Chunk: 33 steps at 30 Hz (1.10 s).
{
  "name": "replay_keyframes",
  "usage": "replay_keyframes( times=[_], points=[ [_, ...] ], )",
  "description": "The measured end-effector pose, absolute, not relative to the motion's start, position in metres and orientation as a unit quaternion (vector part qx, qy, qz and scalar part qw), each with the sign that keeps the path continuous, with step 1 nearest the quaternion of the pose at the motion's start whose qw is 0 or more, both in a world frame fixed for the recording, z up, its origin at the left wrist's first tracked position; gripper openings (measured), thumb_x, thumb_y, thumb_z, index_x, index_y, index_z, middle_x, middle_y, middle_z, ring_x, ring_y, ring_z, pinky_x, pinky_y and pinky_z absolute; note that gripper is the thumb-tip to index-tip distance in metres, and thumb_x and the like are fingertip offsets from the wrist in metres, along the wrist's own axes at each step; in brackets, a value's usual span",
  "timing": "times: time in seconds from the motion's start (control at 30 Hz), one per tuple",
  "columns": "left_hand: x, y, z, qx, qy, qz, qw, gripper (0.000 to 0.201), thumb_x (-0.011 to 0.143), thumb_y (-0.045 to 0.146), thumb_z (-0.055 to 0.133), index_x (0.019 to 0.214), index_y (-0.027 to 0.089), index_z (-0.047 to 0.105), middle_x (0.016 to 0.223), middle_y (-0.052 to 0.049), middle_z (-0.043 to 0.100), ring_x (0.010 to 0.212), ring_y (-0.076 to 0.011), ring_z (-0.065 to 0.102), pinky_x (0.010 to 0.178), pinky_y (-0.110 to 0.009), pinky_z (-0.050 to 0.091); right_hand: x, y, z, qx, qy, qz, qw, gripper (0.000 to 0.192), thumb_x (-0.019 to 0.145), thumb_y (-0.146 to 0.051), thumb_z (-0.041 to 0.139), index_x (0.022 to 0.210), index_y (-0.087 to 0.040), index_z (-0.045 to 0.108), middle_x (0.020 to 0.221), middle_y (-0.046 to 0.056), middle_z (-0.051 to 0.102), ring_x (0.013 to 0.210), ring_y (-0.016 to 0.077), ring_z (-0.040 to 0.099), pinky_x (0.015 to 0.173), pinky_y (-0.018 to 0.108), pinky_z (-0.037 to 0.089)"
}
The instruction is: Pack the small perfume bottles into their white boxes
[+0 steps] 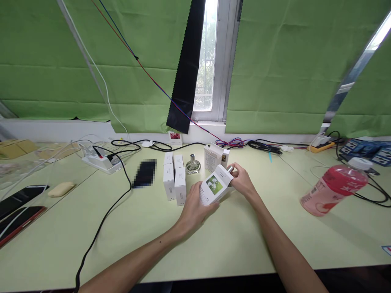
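Observation:
My left hand [195, 205] grips a small white box [215, 185] with a flower picture on its side, tilted over the middle of the table. At the box's open end my right hand [242, 181] pinches the silver cap of a bottle [230, 169] that pokes out of it. Just behind stand several white boxes [174, 179] in a cluster, a small glass perfume bottle [193, 165] and an opened white box [215, 156].
A pink drink bottle [334, 188] leans at the right. A white power strip [97, 160] with black cables lies at the back left, a dark phone [144, 173] beside it. Two phones [18, 209] and a beige case [61, 189] lie at far left. Cables run along the window wall.

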<state>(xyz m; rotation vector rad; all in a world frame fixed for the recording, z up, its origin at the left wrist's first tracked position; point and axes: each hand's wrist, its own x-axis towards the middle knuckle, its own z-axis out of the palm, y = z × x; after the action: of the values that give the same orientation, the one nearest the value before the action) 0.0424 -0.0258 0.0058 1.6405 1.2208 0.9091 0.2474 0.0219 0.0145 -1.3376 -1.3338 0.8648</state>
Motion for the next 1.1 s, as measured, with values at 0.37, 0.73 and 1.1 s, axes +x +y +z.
replay_keyframes(
  times=[0.37, 0.73, 1.1],
  points=[
    [0.0441, -0.029, 0.0099, 0.652, 0.493, 0.38, 0.433, 0.059, 0.075, 0.036, 0.078, 0.126, 0.022, 0.054, 0.114, -0.008, 0.063, 0.072, -0.0157, 0.062, 0.036, -0.018, 0.038, 0.2468, 0.0214, 0.0157, -0.546, -0.547, 0.383, 0.506, 0.025, 0.063, -0.028, 0.065, 0.083, -0.024, 0.051, 0.066, -0.004, 0.068, 0.06, 0.0193, 0.068, 0.053, 0.029, 0.056],
    [0.044, -0.0303, 0.0153, 0.655, 0.496, 0.382, 0.424, 0.057, 0.072, 0.035, 0.079, 0.122, 0.02, 0.057, 0.108, -0.007, 0.065, 0.076, -0.0181, 0.063, 0.043, -0.021, 0.043, 0.2457, 0.0203, 0.017, -0.54, -0.545, 0.392, 0.507, 0.026, 0.062, -0.029, 0.067, 0.082, -0.024, 0.051, 0.066, -0.003, 0.069, 0.061, 0.0201, 0.068, 0.053, 0.029, 0.056],
    [0.0445, -0.0299, 0.0134, 0.648, 0.496, 0.386, 0.43, 0.057, 0.072, 0.035, 0.08, 0.122, 0.021, 0.056, 0.111, -0.008, 0.064, 0.075, -0.0172, 0.063, 0.041, -0.02, 0.041, 0.2469, 0.0222, 0.0142, -0.538, -0.548, 0.397, 0.504, 0.024, 0.063, -0.029, 0.066, 0.083, -0.024, 0.053, 0.064, -0.003, 0.068, 0.062, 0.0202, 0.069, 0.055, 0.029, 0.056]
  ],
)
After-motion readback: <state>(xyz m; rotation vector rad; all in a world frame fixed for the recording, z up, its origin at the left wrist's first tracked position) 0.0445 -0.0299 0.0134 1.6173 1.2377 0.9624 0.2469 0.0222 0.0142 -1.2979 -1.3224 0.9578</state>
